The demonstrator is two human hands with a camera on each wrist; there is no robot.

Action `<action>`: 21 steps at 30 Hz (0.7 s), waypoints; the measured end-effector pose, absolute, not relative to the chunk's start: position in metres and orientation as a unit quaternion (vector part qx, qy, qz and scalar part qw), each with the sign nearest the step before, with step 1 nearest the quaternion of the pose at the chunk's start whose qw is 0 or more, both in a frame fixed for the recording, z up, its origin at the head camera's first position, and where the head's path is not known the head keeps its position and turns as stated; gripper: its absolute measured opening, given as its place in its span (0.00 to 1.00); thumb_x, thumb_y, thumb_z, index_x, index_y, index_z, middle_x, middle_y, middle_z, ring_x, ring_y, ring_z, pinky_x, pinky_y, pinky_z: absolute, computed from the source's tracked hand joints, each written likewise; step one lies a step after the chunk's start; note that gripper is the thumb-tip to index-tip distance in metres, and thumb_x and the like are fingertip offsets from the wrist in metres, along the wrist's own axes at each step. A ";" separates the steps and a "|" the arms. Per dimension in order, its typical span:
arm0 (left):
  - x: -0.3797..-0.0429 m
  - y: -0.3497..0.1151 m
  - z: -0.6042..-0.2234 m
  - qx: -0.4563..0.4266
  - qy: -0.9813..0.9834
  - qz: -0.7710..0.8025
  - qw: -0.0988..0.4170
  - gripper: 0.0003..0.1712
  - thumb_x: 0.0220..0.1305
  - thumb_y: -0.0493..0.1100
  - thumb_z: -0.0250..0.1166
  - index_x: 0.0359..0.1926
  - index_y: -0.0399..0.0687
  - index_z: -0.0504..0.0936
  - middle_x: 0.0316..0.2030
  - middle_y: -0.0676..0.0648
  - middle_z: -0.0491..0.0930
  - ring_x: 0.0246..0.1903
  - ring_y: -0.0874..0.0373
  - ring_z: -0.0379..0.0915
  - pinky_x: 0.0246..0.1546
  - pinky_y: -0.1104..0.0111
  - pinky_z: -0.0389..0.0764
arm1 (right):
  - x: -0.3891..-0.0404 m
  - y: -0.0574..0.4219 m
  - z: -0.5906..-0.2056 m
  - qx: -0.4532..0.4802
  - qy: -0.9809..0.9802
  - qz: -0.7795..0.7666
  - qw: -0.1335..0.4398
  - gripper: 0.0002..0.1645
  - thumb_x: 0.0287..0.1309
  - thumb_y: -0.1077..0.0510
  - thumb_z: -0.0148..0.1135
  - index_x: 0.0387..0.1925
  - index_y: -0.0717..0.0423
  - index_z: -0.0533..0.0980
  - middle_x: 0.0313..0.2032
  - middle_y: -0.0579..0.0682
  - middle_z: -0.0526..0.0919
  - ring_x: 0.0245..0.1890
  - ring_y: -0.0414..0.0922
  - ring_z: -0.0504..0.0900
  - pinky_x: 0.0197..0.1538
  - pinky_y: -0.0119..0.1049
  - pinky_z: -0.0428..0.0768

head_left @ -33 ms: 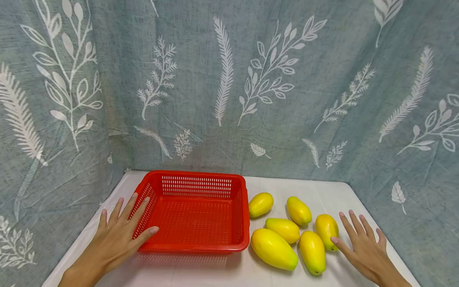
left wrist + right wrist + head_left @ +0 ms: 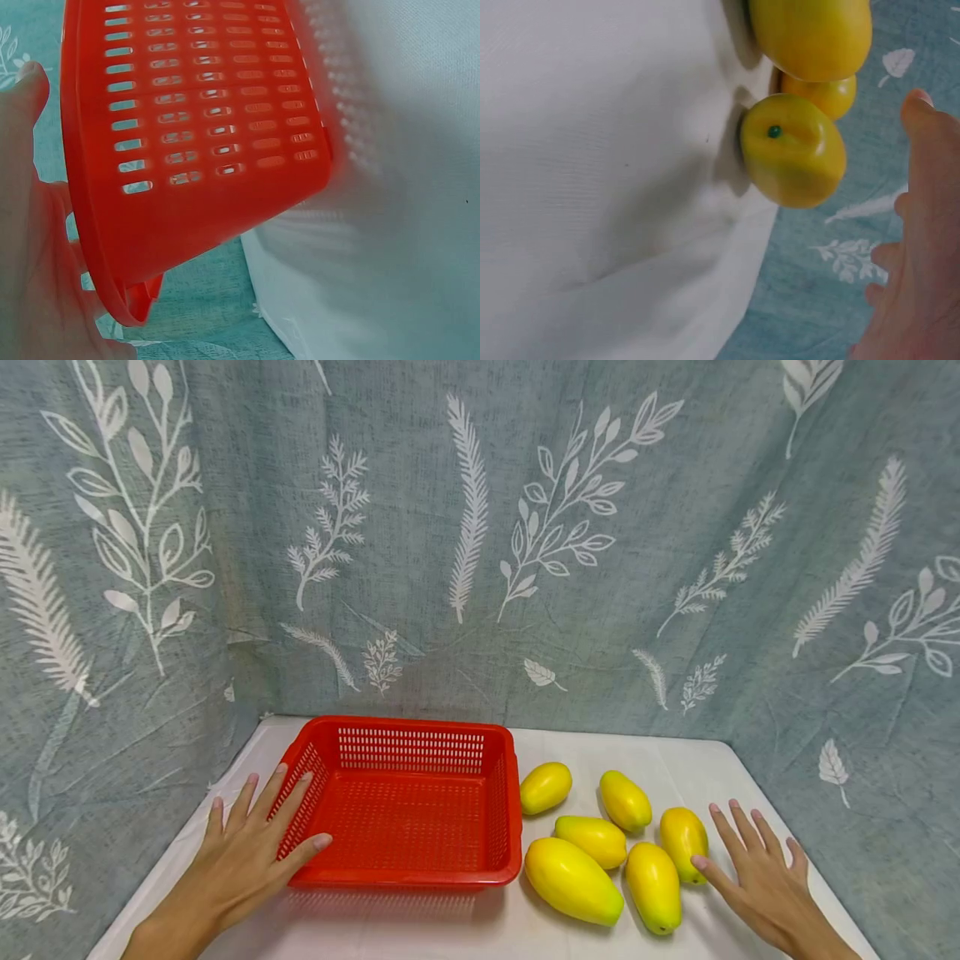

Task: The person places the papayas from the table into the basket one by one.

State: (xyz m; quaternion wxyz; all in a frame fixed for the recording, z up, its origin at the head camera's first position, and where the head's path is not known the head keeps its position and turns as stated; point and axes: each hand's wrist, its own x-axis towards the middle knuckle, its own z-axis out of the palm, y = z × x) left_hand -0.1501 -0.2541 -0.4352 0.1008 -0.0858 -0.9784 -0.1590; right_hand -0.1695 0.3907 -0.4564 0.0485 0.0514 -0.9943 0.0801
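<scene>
Since the right side is where it matters, log this first: my right grip is empty, fingers straight and spread, just right of the rightmost mango. That mango lies on the tabletop, off to the left of my thumb, long axis mostly away from me, far end leaning slightly left. Head view overlaps thumb tip and fruit, but right wrist view shows a gap, so not touching. Right is clearly the nearer side; my left grip is across the red basket, also empty, fingers spread at its left rim. Contact with that rim: can't tell. The other mangoes, big mango included, lie right of the basket, all outside it.
</scene>
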 end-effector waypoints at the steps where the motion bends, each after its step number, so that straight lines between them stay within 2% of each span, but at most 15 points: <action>1: -0.150 -0.255 -0.435 -0.084 -0.979 -0.160 0.098 0.54 0.73 0.71 0.58 0.86 0.51 0.51 0.83 0.32 0.47 0.78 0.22 0.39 0.70 0.20 0.34 | -0.169 0.391 -0.457 0.052 -0.994 0.081 0.048 0.56 0.74 0.26 0.50 0.86 0.51 0.45 0.82 0.70 0.49 0.77 0.75 0.48 0.65 0.85 0.41; 5: -0.151 -0.256 -0.435 -0.083 -0.979 -0.162 0.092 0.54 0.72 0.72 0.58 0.86 0.50 0.52 0.83 0.31 0.47 0.77 0.21 0.40 0.70 0.20 0.34 | -0.168 0.390 -0.458 0.052 -0.994 0.085 0.051 0.56 0.75 0.26 0.49 0.87 0.50 0.43 0.82 0.69 0.48 0.76 0.75 0.48 0.65 0.84 0.43; 12: -0.149 -0.258 -0.435 -0.084 -0.977 -0.174 0.093 0.54 0.73 0.71 0.58 0.87 0.56 0.47 0.83 0.31 0.47 0.77 0.21 0.39 0.71 0.22 0.29 | -0.167 0.388 -0.459 0.056 -0.992 0.097 0.055 0.56 0.75 0.27 0.50 0.86 0.52 0.44 0.81 0.71 0.50 0.76 0.75 0.50 0.64 0.82 0.47; 18: -0.149 -0.256 -0.436 -0.085 -0.976 -0.175 0.097 0.53 0.73 0.70 0.59 0.85 0.47 0.54 0.81 0.30 0.51 0.77 0.22 0.42 0.72 0.23 0.35 | -0.166 0.389 -0.460 0.055 -0.992 0.106 0.052 0.55 0.76 0.28 0.51 0.86 0.55 0.45 0.79 0.73 0.54 0.74 0.76 0.53 0.62 0.80 0.52; 21: -0.150 -0.257 -0.437 -0.082 -0.975 -0.186 0.090 0.55 0.73 0.70 0.58 0.85 0.42 0.52 0.81 0.29 0.50 0.77 0.23 0.41 0.73 0.25 0.30 | -0.166 0.389 -0.461 0.059 -0.990 0.112 0.057 0.55 0.76 0.29 0.51 0.85 0.56 0.47 0.78 0.74 0.56 0.73 0.76 0.55 0.60 0.79 0.54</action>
